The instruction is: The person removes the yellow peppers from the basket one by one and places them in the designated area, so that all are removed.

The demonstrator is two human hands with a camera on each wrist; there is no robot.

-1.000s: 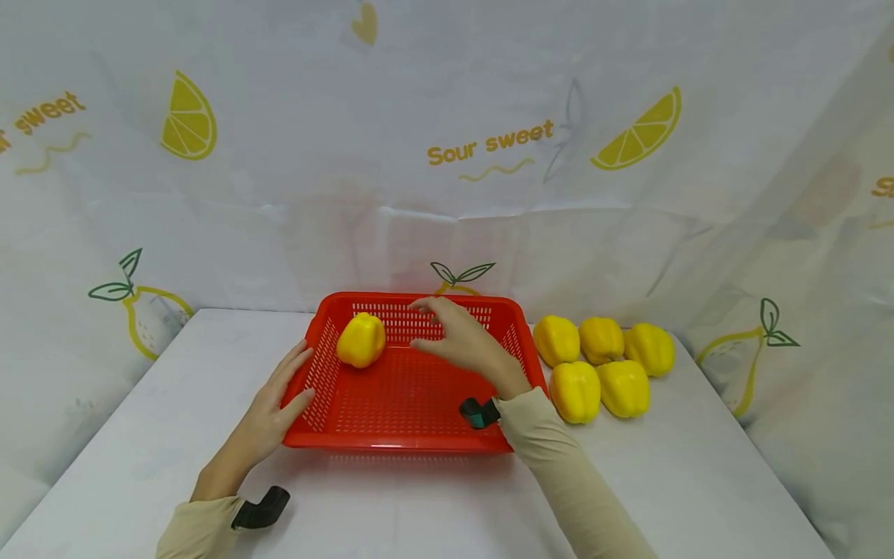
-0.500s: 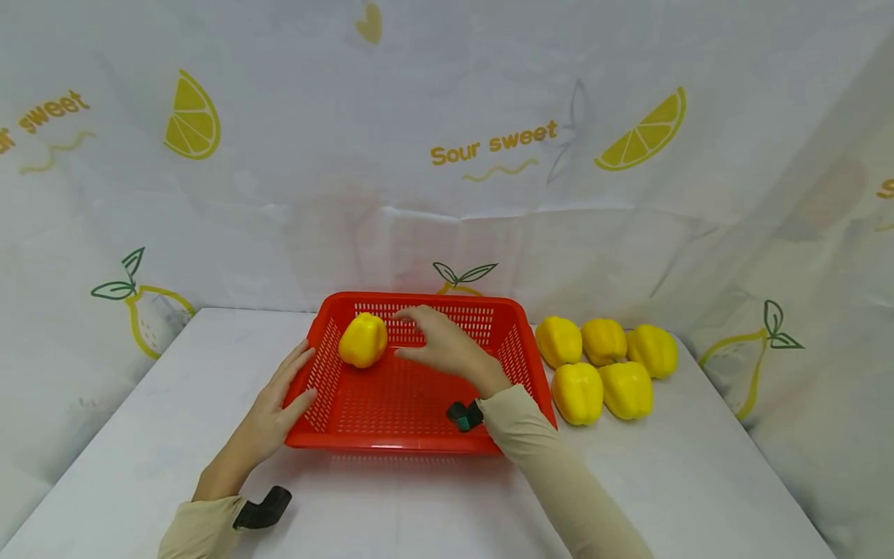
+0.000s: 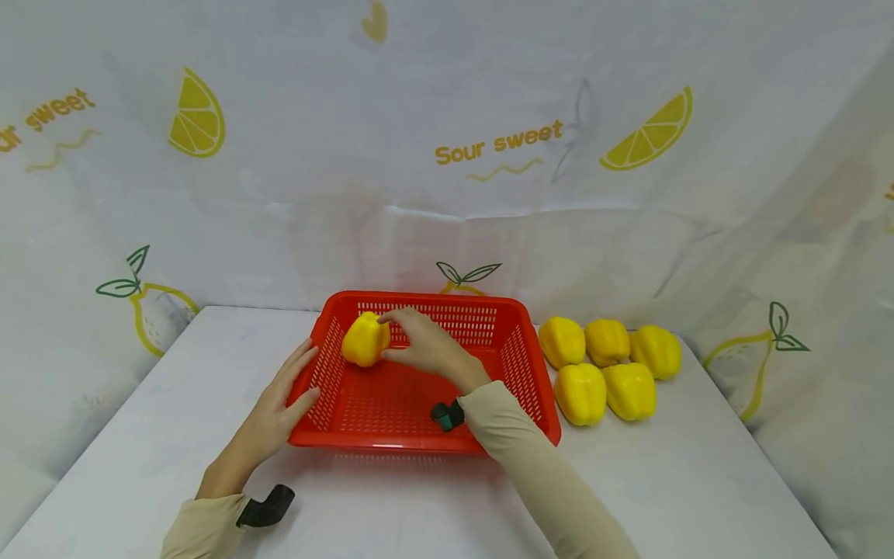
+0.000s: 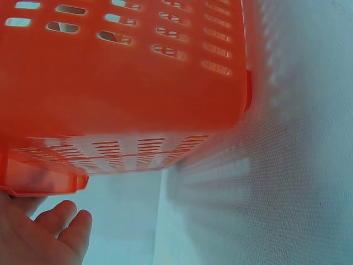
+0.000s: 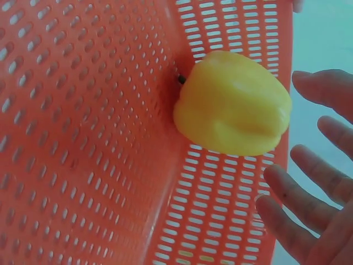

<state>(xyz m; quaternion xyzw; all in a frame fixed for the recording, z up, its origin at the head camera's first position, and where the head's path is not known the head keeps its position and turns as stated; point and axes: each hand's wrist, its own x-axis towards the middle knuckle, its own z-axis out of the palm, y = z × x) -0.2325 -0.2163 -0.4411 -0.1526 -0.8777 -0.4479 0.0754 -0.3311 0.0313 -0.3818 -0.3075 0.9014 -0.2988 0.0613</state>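
Note:
A red perforated plastic basket stands on the white table, and one yellow bell pepper sits in its back left part. My left hand rests at the basket's left rim with fingers extended and thumb spread. From the left wrist view, those fingers lie beside the rim. My right hand is over the basket, its fingertips right at the pepper's right side. In the right wrist view the fingers are spread next to the pepper, holding nothing.
Several more yellow bell peppers stand in two rows to the right of the basket. Behind the table hangs a white cloth printed with lemons and lettering. Each wrist carries a black camera mount.
My right hand has moved left across the basket, from its middle to the pepper's side. The left hand stays at the left rim, and the view has shifted slightly.

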